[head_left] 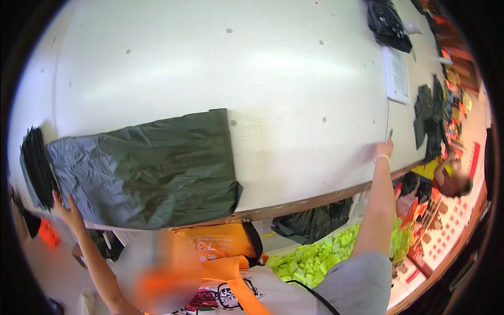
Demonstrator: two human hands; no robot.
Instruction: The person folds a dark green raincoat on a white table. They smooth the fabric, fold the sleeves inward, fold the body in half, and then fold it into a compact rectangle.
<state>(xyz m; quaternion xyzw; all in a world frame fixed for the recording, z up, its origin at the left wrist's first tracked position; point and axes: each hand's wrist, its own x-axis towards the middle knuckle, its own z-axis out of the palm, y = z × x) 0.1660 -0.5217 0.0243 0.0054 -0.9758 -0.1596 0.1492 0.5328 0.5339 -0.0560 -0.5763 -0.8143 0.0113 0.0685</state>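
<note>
A wide dark green sheet of thin, creased material lies flat on the left part of the white table, its front edge at the table's edge. Beside its left end rests a stack of dark folded pieces. My left hand is at the gap between the two, fingers apart, nothing visible in it. Far to the right, my right hand reaches across the tabletop. Its fingers are closed round a thin, grey, pointed tool; whether it is a pen or a small blade I cannot tell.
The white table has round screw heads. At its right lie a black plastic-wrapped bundle, a white paper sheet and dark cloth pieces. Below the front edge are bright green pieces and a black bag. Another person is at far right.
</note>
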